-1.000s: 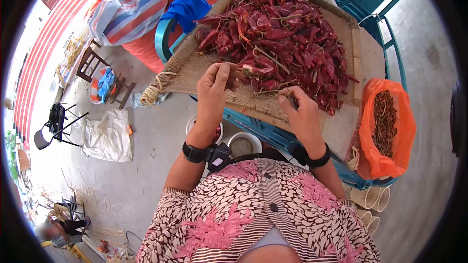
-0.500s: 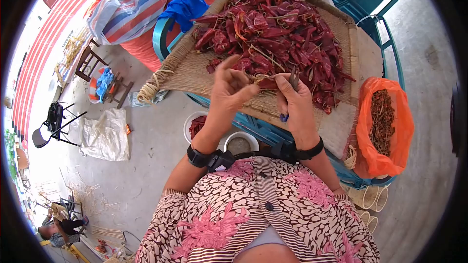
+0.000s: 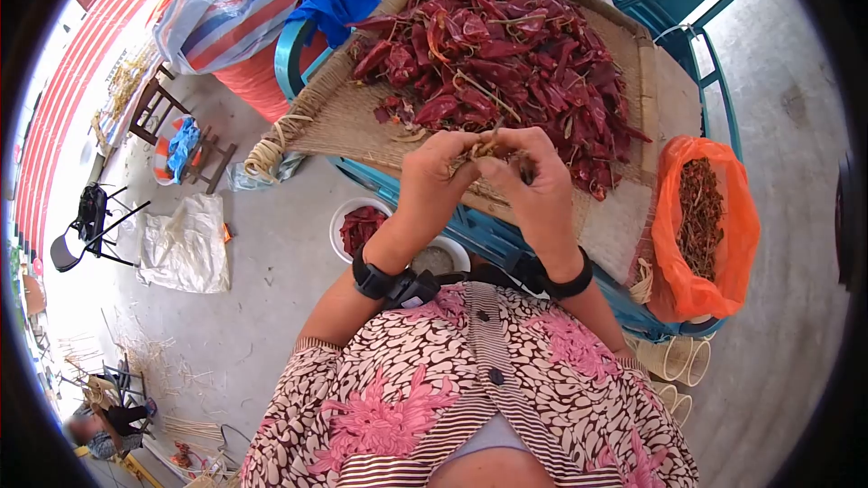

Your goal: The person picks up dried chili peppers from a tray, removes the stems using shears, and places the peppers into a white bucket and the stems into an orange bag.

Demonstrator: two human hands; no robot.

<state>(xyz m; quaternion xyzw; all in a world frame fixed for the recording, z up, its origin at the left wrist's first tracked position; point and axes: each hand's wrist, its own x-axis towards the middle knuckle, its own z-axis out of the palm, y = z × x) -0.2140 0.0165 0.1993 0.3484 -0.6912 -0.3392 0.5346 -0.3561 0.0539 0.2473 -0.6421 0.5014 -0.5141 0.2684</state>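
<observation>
My left hand [image 3: 436, 172] is closed, its thumb and fingers pinching a small tuft of yellowish-brown dried stems [image 3: 484, 148]. My right hand [image 3: 540, 188] meets it at the tuft, thumb and forefinger touching the stems. A dark metal cutting tool, which looks like small scissors [image 3: 525, 168], sits in the right palm, mostly hidden by the fingers. Just beyond both hands lies a heap of dried red chilies [image 3: 515, 54] on a woven tray [image 3: 339, 122]. Whether a chili hangs from the tuft is hidden.
An orange plastic bag [image 3: 665, 235] of dried stems [image 3: 701, 217] stands at the right. Below the tray are a white bowl [image 3: 335, 233] with red chilies and another round white container [image 3: 461, 255]. Teal chairs [image 3: 714, 81] hold the tray. Another person [image 3: 113, 429] is at the lower left.
My hands have come together and closed over the stems; the left fingers, spread before, are now pinched. The red chili between the hands no longer shows. The view has shifted slightly.
</observation>
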